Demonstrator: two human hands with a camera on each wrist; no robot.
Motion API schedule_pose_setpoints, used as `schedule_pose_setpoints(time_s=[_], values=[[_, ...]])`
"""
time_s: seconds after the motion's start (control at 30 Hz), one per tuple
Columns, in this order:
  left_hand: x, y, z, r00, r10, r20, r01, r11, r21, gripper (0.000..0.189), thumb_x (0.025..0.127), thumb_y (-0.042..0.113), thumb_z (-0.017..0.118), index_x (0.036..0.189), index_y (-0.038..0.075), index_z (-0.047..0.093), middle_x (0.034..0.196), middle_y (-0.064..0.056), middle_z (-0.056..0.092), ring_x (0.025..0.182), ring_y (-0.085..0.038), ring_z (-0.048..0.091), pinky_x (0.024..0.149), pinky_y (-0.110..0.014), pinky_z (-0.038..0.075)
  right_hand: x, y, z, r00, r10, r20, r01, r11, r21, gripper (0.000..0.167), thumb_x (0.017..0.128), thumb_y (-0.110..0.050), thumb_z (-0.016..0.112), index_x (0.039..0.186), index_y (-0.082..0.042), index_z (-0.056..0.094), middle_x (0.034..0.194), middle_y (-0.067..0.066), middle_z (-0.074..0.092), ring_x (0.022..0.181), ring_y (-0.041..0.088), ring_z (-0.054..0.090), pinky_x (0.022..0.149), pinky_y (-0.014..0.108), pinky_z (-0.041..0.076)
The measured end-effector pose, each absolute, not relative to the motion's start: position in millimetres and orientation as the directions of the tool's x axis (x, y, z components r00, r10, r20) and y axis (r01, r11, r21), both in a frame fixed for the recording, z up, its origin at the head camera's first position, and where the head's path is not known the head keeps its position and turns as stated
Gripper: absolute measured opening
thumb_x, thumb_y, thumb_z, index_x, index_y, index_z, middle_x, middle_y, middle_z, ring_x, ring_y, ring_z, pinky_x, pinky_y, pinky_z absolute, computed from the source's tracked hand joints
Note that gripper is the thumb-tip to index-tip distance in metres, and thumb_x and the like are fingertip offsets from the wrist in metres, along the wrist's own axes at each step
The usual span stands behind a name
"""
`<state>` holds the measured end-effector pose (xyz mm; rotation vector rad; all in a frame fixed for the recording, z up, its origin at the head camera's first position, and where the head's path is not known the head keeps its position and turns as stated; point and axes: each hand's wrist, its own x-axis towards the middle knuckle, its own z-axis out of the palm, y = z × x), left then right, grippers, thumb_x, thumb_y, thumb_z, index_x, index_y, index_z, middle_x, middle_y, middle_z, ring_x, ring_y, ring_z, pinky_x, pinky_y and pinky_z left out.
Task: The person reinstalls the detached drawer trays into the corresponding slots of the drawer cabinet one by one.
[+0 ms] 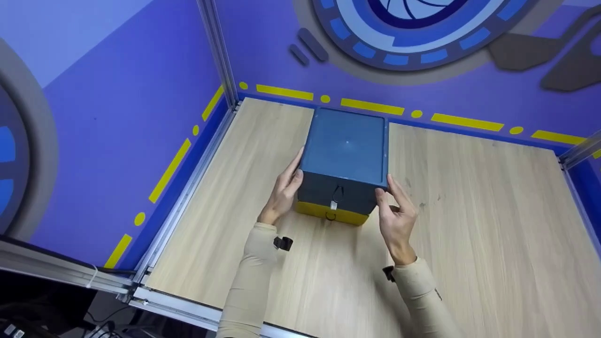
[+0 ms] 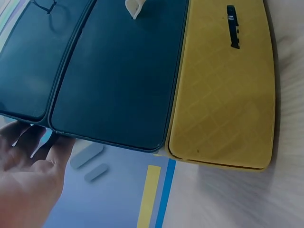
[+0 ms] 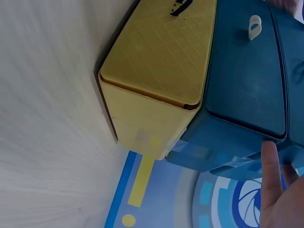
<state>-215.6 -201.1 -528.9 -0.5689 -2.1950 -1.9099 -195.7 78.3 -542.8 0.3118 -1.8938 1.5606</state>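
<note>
A stack of three drawer boxes stands on the wooden table. The top box point(image 1: 347, 145) and the middle box point(image 2: 118, 71) are dark blue; the bottom box point(image 3: 152, 52) is yellow. Each front has a small loop: black on the top one, a white loop point(image 3: 255, 27) on the middle, a black loop point(image 2: 232, 26) on the yellow. My left hand point(image 1: 283, 190) lies along the stack's upper left side, fingers extended, thumb at the front corner. On the opposite side my right hand point(image 1: 398, 216) touches the upper right front corner, index finger outstretched. Both hands are near the top box.
Behind the stack is a purple printed wall point(image 1: 263, 47) with yellow dashes. Another printed wall point(image 1: 112, 126) runs along the left. Metal rails point(image 1: 188, 173) edge the wooden table point(image 1: 483, 225). Dark cables point(image 1: 105, 324) lie below the table's front left corner.
</note>
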Motion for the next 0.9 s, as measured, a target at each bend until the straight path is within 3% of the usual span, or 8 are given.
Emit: schedule_pose_setpoints(time_s=[0.2, 0.4, 0.67, 0.9], values=[[-214.9, -191.3, -529.3, -0.910, 0.173, 0.378, 0.402, 0.134, 0.906, 0.060, 0.116, 0.029, 0.029, 0.173, 0.015, 0.016, 0.180, -0.004, 0.015, 0.167, -0.019, 0.014, 0.136, -0.045, 0.013, -183.3, 78.8, -543.6, -0.727, 0.247, 0.641, -0.580, 0.279, -0.765, 0.050, 0.090, 0.015, 0.074, 0.137, 0.000, 0.070, 0.138, 0.021, 0.071, 0.115, 0.000, 0.071, 0.066, 0.010, 0.057], [-213.4, -185.8, -530.7, -0.919, 0.153, 0.363, 0.387, 0.173, 0.906, 0.058, 0.116, 0.028, 0.027, 0.173, 0.017, 0.017, 0.180, -0.008, 0.017, 0.167, -0.021, 0.016, 0.136, -0.046, 0.014, -177.5, 80.0, -543.1, -0.732, 0.262, 0.629, -0.558, 0.299, -0.774, 0.050, 0.089, 0.017, 0.074, 0.136, 0.002, 0.070, 0.137, 0.027, 0.070, 0.115, -0.003, 0.069, 0.066, 0.008, 0.056], [-214.7, -179.9, -530.1, -0.919, 0.133, 0.372, 0.392, 0.197, 0.899, 0.057, 0.117, 0.026, 0.029, 0.173, 0.020, 0.017, 0.179, 0.002, 0.019, 0.166, -0.020, 0.019, 0.136, -0.045, 0.017, -180.0, 84.5, -540.6, -0.730, 0.257, 0.634, -0.564, 0.298, -0.770, 0.050, 0.090, 0.014, 0.074, 0.138, -0.002, 0.070, 0.139, 0.023, 0.070, 0.115, -0.001, 0.071, 0.067, 0.012, 0.058], [-213.5, -179.8, -532.2, -0.921, 0.133, 0.367, 0.388, 0.212, 0.897, 0.057, 0.117, 0.025, 0.027, 0.173, 0.020, 0.016, 0.180, -0.005, 0.019, 0.166, -0.021, 0.019, 0.135, -0.046, 0.018, -181.0, 86.9, -541.9, -0.740, 0.232, 0.631, -0.551, 0.328, -0.767, 0.051, 0.090, 0.013, 0.075, 0.139, 0.000, 0.069, 0.139, 0.022, 0.070, 0.115, -0.005, 0.068, 0.068, 0.010, 0.057]])
